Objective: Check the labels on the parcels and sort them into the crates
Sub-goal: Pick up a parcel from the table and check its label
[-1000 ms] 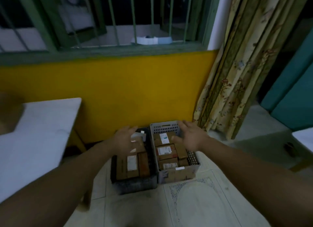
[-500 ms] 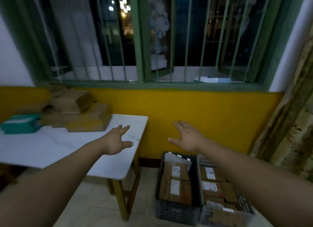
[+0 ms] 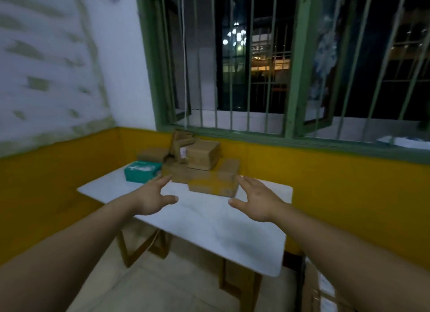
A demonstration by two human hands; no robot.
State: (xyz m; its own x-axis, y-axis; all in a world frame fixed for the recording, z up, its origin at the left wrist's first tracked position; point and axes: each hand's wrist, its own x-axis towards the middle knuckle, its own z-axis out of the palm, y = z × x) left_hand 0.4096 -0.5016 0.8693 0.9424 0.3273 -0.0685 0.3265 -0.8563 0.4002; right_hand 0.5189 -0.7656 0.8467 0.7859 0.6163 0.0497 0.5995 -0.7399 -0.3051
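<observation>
Head view, parcels awaiting sort.

Item 1: flat cardboard parcel [image 3: 213, 182], nearest edge of the pile on the white table [image 3: 209, 225]. Lies just beyond the fingertips of both hands and between them; no contact visible. Label not visible on the faces shown.

Item 2: cube-shaped cardboard parcel [image 3: 203, 156], stacked on the flat ones, farther out from the fingers. A pale label shows on its left side, too small to read.

Item 3: teal box [image 3: 142, 171], beyond and to the outside of the left fingertips, lying flat on the table.

Item 4: further brown parcels [image 3: 153, 153] at the back against the yellow wall, one apparently open or tilted; count uncertain because of blur.

Left hand [image 3: 152, 198]: fingers straight and spread, thumb out toward the right, holding nothing, hovering above the tabletop.

Right hand [image 3: 258, 201]: fingers straight and spread, thumb out toward the left, holding nothing, mirrored to the left hand.

Crates: only a sliver of one crate [image 3: 325, 293] with cardboard inside shows at the lower right, below and well apart from the right hand.

Progress, as judged: some parcels appear already crated; at least five remain on the table unsorted. No parcel is in hand; the next step is probably a two-handed pickup of Item 1, then a label check.

Surroundings: barred green window [image 3: 295, 62] above the pile, tiled floor [image 3: 162, 288] below.
</observation>
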